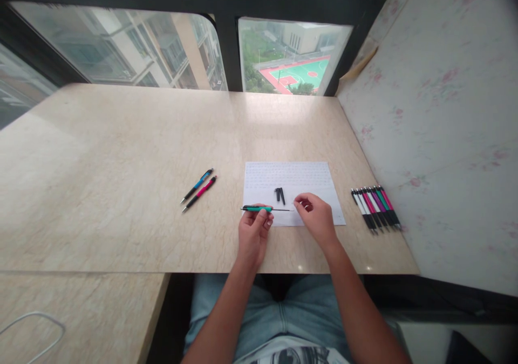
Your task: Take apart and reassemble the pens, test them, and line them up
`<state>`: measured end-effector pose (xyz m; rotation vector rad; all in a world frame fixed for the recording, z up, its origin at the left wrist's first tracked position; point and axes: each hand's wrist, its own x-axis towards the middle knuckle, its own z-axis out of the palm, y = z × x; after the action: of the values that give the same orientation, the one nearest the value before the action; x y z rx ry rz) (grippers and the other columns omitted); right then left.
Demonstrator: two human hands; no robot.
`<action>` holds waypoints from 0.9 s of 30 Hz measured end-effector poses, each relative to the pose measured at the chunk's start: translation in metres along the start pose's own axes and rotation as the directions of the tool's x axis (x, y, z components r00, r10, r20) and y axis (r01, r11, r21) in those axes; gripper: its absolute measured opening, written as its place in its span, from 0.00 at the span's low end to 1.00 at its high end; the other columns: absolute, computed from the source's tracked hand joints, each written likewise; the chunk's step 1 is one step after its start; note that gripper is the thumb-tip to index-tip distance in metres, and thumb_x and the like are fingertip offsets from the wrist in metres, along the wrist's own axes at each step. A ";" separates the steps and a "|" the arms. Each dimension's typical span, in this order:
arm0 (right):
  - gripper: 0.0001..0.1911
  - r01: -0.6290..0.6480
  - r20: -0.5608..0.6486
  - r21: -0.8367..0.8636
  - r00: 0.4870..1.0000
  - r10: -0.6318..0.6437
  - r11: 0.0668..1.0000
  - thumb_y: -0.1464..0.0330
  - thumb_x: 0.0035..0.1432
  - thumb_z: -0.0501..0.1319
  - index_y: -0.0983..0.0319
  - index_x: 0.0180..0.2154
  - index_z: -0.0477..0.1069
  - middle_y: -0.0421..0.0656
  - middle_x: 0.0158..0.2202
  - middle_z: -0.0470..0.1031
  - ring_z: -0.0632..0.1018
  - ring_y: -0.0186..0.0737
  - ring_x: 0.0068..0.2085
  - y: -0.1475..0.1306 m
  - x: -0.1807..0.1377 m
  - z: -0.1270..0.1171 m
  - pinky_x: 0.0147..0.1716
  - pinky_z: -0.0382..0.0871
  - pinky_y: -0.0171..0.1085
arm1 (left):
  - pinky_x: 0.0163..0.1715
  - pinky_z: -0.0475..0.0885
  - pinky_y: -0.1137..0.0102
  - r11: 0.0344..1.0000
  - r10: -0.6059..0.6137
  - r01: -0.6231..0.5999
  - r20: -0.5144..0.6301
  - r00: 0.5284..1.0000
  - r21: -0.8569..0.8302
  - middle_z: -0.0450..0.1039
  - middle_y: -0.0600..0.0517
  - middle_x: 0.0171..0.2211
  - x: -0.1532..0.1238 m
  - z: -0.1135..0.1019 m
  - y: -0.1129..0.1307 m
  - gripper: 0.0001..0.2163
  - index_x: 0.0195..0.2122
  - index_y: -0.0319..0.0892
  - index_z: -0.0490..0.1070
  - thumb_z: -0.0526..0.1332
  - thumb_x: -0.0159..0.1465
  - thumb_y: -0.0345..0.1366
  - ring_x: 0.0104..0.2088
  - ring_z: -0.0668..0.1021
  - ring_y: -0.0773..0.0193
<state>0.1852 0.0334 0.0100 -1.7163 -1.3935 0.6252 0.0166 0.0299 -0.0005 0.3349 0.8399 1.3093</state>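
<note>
My left hand (254,229) is closed round a green pen barrel (257,208), held level over the near edge of a white sheet of paper (307,177). A thin dark refill (283,209) sticks out of the barrel's right end. My right hand (315,215) pinches the far tip of that refill. Two small black pen parts (280,194) lie on the sheet just beyond my hands.
A blue pen (198,184) and a pink pen (200,193) lie side by side on the beige tabletop (121,164) to the left. Several pens (376,207) lie in a row near the right edge by the papered wall (441,110). Windows run behind. A white cable (36,329) lies lower left.
</note>
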 end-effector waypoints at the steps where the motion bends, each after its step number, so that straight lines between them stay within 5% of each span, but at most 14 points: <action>1: 0.05 -0.036 0.005 0.097 0.999 0.036 0.995 0.66 0.59 0.62 0.60 0.33 0.75 0.44 0.33 0.79 0.78 0.41 0.33 -0.002 -0.004 -0.002 0.33 0.70 0.39 | 0.32 0.72 0.77 1.000 0.001 -0.001 -0.001 1.000 0.000 0.79 0.50 0.36 0.000 0.000 0.000 0.11 0.37 0.39 0.76 0.73 0.55 0.34 0.30 0.78 0.72; 7: 0.07 -0.128 0.032 0.410 0.992 0.126 0.903 0.62 0.56 0.67 0.59 0.35 0.76 0.44 0.35 0.79 0.78 0.41 0.36 -0.012 -0.024 -0.009 0.34 0.72 0.38 | 0.32 0.73 0.77 1.000 0.010 -0.009 -0.019 1.000 0.010 0.79 0.50 0.36 0.000 0.000 0.001 0.12 0.38 0.40 0.77 0.74 0.54 0.34 0.30 0.78 0.71; 27: 0.06 -0.053 -0.032 0.375 0.997 0.070 0.926 0.63 0.58 0.66 0.59 0.35 0.76 0.45 0.36 0.79 0.78 0.42 0.38 -0.021 -0.026 -0.011 0.36 0.73 0.40 | 0.33 0.73 0.77 1.000 0.007 -0.007 -0.021 1.000 0.003 0.79 0.51 0.36 0.000 0.001 0.001 0.12 0.37 0.40 0.77 0.75 0.53 0.35 0.30 0.78 0.72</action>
<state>0.1750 0.0067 0.0304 -1.4605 -1.1072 0.8244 0.0169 0.0300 0.0009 0.3271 0.8590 1.3200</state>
